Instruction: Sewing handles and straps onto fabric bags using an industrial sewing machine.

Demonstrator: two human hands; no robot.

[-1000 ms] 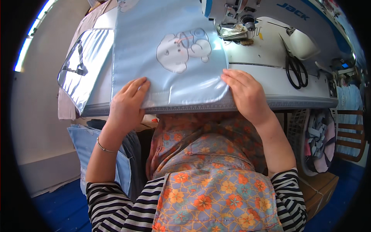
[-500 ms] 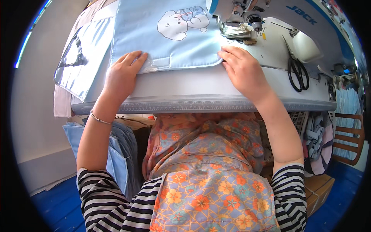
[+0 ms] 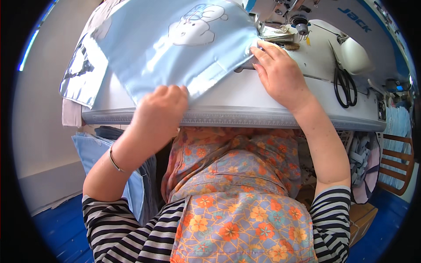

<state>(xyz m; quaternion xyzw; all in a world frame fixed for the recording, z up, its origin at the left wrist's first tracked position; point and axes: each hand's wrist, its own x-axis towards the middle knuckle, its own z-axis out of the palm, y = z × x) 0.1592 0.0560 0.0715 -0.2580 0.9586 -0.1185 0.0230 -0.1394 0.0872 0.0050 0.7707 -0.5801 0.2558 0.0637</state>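
A light blue fabric panel (image 3: pixel 144 57) with a printed white cartoon animal lies at a slant on the sewing table (image 3: pixel 245 94). My left hand (image 3: pixel 162 107) is closed on its near corner, close to the table's front edge; the fingers are curled and slightly blurred. At the panel's right corner, beside the sewing machine (image 3: pixel 302 26), my right hand (image 3: pixel 283 72) holds the edge with its fingertips, the thumb lower down and apart from the index finger. Shiny glare covers part of the cloth.
Black-handled scissors (image 3: pixel 344 83) lie to the right of my right hand. A silvery white piece with dark trim (image 3: pixel 81 74) rests at the table's left end. Folded blue fabric (image 3: pixel 131 184) hangs below the table. A ruler strip (image 3: pixel 245 117) runs along the front edge.
My left hand has moved right and toward me, drawing the panel's near corner along, so the panel has turned and now lies slanted. My right hand stays by the right corner.
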